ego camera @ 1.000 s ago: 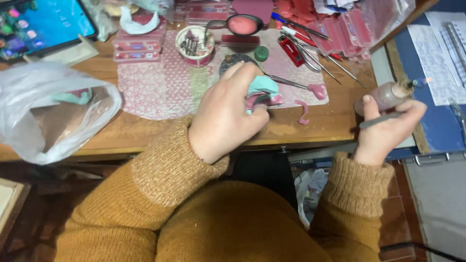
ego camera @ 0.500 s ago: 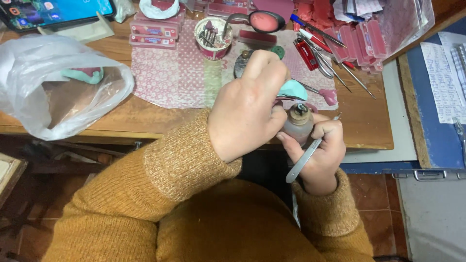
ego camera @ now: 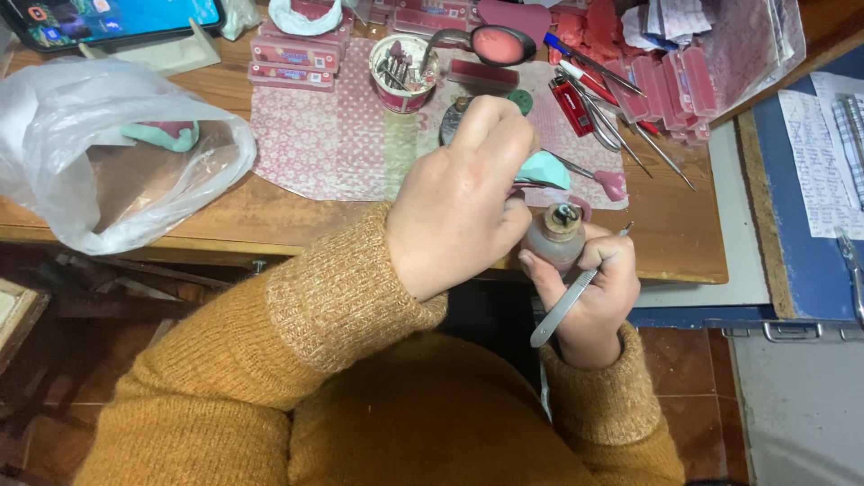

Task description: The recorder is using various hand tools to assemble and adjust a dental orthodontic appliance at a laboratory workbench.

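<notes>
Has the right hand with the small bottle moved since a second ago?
Yes. The right hand, holding the small bottle and a metal tool, has come left from beside the blue board to meet the left hand.

Left hand (ego camera: 459, 202) grips a pale green moulded piece (ego camera: 544, 168) just above a small brownish bottle with an open neck (ego camera: 556, 236). Right hand (ego camera: 589, 288) holds that bottle and a slim grey metal tool (ego camera: 562, 308). A white plastic bag (ego camera: 117, 153) lies well left of the bottle on the wooden table (ego camera: 684, 238).
</notes>
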